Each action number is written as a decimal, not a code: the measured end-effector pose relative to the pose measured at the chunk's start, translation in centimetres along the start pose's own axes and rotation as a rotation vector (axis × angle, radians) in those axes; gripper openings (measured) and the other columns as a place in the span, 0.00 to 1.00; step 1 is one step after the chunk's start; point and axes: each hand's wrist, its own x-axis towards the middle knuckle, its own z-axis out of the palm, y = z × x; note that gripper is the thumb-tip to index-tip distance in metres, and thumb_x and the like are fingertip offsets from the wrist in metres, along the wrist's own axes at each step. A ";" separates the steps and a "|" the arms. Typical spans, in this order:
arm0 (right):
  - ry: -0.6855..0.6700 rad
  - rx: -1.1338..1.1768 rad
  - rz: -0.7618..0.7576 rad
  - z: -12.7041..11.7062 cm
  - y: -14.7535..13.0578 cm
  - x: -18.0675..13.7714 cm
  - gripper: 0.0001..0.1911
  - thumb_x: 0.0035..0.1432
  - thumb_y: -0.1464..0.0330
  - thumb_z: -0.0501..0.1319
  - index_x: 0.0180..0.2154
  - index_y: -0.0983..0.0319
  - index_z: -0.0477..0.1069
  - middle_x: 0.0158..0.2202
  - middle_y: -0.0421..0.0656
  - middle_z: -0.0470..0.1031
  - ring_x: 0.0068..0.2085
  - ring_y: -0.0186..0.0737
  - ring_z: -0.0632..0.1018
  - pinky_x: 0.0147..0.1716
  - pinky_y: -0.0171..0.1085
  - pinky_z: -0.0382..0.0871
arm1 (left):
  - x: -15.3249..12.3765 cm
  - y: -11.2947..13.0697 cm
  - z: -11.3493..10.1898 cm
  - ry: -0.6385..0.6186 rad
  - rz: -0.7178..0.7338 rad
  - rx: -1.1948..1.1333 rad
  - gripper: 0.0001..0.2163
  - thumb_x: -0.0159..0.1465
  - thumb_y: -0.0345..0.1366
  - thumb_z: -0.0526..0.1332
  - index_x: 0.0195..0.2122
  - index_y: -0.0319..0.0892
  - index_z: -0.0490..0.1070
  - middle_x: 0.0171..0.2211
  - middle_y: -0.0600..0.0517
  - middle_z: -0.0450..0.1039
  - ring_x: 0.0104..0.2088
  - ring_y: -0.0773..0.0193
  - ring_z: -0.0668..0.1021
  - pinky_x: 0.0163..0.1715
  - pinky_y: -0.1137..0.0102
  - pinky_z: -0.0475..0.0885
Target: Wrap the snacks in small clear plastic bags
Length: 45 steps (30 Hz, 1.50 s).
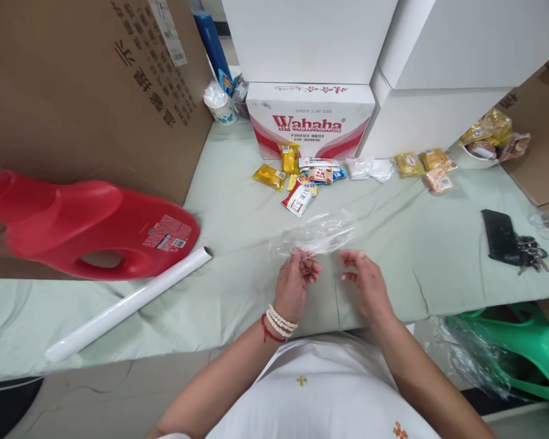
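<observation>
A clear plastic bag [318, 235] lies crumpled over the cloth in front of me. My left hand [297, 277], with beads and a red cord at the wrist, pinches the near left edge of this bag. To its right, my right hand [366, 277] has its fingers curved and apart, with nothing visible between them. Its fingertips are close to the bag's right end; whether they touch it I cannot tell. Beyond the bag is a loose pile of wrapped snacks, among them a red and white packet [298, 198] and a yellow packet [271, 176].
A Wahaha water carton [311, 122] and white boxes [439, 116] stand at the back. On the left are a red jug [105, 228] and a white roll [132, 305]. A bowl of snacks [476, 160], a phone [499, 238] and keys [533, 253] are at the right.
</observation>
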 end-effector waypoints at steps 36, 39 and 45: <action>-0.140 -0.002 0.213 -2.2 -1.0 5.4 0.28 0.38 0.51 0.80 0.33 0.61 0.75 0.30 0.40 0.77 0.29 0.35 0.77 0.24 0.31 0.70 | 5.4 4.2 -4.8 0.093 -0.022 0.181 0.17 0.55 0.45 0.70 0.35 0.45 0.62 0.33 0.55 0.74 0.31 0.66 0.80 0.29 0.73 0.74; -0.049 0.010 0.214 -3.3 -0.9 5.8 0.28 0.37 0.51 0.79 0.33 0.62 0.74 0.28 0.40 0.76 0.25 0.32 0.73 0.19 0.29 0.65 | 6.2 4.3 -6.1 0.153 -0.012 0.295 0.15 0.57 0.45 0.66 0.34 0.46 0.61 0.24 0.60 0.67 0.17 0.72 0.68 0.17 0.77 0.57; -0.048 -0.076 0.226 -5.7 0.2 5.9 0.29 0.36 0.50 0.79 0.33 0.63 0.75 0.26 0.40 0.76 0.23 0.32 0.71 0.18 0.30 0.63 | 4.7 5.7 -9.8 0.373 0.214 0.614 0.17 0.53 0.42 0.70 0.39 0.44 0.66 0.27 0.58 0.65 0.24 0.67 0.68 0.26 0.71 0.64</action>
